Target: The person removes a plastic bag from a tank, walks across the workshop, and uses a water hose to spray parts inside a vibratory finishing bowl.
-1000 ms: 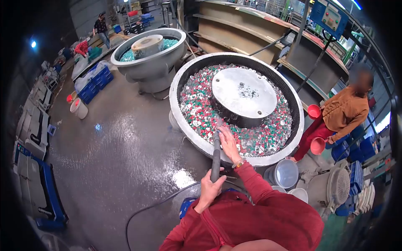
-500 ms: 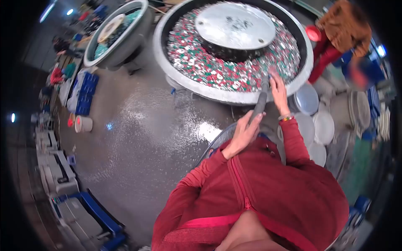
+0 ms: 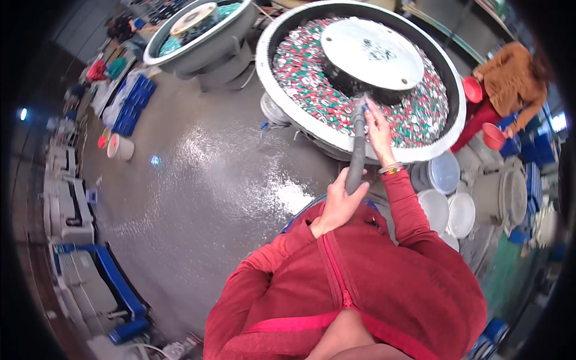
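A grey hose (image 3: 357,147) runs up from my waist to the near side of a large round tub (image 3: 312,129). My left hand (image 3: 339,207) is wrapped round its lower part. My right hand (image 3: 379,133) reaches over the tub's rim, its fingertips closed at the hose's tip beside a small blue part. Water seems to spray from the tip, though blur hides detail. Many small red, green and silvery pieces (image 3: 306,90) fill the tub around a raised centre with a pale round lid (image 3: 372,51).
A second tub (image 3: 207,45) with teal contents stands at upper left. Another person (image 3: 510,81) holds red bowls (image 3: 472,89) at the right. White buckets (image 3: 444,172) are beside the tub. Blue crates (image 3: 135,105) and a white bucket (image 3: 120,147) stand left on the wet floor (image 3: 198,198).
The view has shifted, and the tubs appear further right. My right hand and the hose tip have moved left across the tub, closer to its centre. The other person's arms have spread.
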A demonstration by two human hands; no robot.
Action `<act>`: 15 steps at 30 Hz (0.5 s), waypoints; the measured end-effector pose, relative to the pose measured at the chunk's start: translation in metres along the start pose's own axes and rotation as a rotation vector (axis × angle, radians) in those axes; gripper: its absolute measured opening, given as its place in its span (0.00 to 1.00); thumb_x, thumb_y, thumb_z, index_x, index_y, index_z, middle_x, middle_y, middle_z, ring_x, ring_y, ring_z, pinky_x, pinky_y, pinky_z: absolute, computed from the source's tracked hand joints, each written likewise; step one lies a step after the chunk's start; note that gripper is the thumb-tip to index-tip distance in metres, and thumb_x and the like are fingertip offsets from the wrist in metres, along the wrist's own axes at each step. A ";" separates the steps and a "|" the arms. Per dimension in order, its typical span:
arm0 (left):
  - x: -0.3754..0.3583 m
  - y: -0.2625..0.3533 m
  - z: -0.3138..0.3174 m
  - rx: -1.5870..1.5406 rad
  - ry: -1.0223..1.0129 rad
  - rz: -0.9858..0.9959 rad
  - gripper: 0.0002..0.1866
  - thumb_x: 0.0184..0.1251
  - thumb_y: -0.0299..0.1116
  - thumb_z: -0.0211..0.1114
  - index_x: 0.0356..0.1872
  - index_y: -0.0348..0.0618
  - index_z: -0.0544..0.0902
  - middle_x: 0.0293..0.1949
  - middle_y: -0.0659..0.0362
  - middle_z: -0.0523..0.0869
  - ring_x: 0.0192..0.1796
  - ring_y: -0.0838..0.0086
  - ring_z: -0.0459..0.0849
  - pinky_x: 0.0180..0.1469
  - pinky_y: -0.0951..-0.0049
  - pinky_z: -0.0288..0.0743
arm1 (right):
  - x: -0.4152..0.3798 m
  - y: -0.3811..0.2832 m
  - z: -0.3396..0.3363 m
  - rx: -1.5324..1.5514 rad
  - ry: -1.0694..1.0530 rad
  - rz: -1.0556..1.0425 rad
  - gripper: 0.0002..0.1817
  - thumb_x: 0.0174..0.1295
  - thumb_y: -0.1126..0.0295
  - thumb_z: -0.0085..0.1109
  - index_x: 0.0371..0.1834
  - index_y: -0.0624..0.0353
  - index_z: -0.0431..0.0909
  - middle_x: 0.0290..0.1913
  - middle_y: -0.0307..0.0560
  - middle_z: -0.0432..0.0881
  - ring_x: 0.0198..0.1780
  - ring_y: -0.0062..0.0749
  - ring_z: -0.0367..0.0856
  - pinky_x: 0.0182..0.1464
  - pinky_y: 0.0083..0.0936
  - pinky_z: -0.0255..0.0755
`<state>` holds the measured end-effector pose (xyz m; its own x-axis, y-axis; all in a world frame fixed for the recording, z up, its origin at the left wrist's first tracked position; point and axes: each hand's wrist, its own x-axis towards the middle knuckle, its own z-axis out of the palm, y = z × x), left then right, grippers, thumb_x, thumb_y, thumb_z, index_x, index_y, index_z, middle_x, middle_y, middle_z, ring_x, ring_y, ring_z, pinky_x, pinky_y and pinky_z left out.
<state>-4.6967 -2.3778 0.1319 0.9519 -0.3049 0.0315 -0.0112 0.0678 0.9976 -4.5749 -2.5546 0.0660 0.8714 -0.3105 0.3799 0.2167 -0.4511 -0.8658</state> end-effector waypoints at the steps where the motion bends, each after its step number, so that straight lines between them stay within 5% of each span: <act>1: -0.006 -0.001 -0.007 -0.007 0.060 0.017 0.14 0.58 0.26 0.63 0.46 0.41 0.75 0.21 0.69 0.73 0.19 0.89 0.66 0.21 0.84 0.59 | 0.002 -0.012 0.016 0.039 -0.056 0.013 0.20 0.67 0.61 0.44 0.60 0.52 0.68 0.62 0.50 0.67 0.64 0.38 0.63 0.64 0.29 0.56; 4: -0.021 0.007 -0.026 -0.007 0.186 0.037 0.14 0.57 0.25 0.62 0.46 0.40 0.75 0.22 0.69 0.74 0.21 0.88 0.67 0.24 0.84 0.62 | 0.008 -0.054 0.056 0.056 -0.116 -0.118 0.19 0.67 0.64 0.45 0.59 0.56 0.68 0.63 0.48 0.66 0.65 0.34 0.61 0.65 0.27 0.54; 10: -0.044 0.002 -0.043 0.010 0.356 0.264 0.14 0.57 0.24 0.61 0.45 0.37 0.75 0.30 0.63 0.80 0.32 0.86 0.75 0.35 0.82 0.70 | 0.004 -0.089 0.093 0.015 -0.181 -0.287 0.18 0.67 0.63 0.43 0.56 0.60 0.70 0.61 0.51 0.67 0.64 0.41 0.63 0.66 0.31 0.52; 12: -0.050 -0.001 -0.046 -0.066 0.298 0.085 0.14 0.58 0.24 0.61 0.45 0.36 0.75 0.34 0.60 0.82 0.36 0.84 0.76 0.39 0.79 0.71 | -0.003 -0.080 0.093 0.104 -0.250 -0.212 0.18 0.67 0.65 0.42 0.56 0.61 0.70 0.60 0.51 0.69 0.62 0.40 0.64 0.64 0.30 0.54; 15: -0.062 -0.004 -0.047 -0.128 0.268 0.077 0.14 0.57 0.25 0.62 0.45 0.37 0.75 0.36 0.59 0.82 0.39 0.84 0.77 0.42 0.78 0.72 | -0.023 -0.070 0.085 0.018 -0.240 -0.207 0.18 0.68 0.65 0.41 0.57 0.60 0.69 0.58 0.53 0.70 0.61 0.39 0.65 0.62 0.29 0.56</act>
<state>-4.7417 -2.3145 0.1228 0.9968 -0.0342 0.0721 -0.0636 0.2057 0.9766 -4.5722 -2.4451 0.0899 0.8865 -0.0060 0.4627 0.4063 -0.4685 -0.7845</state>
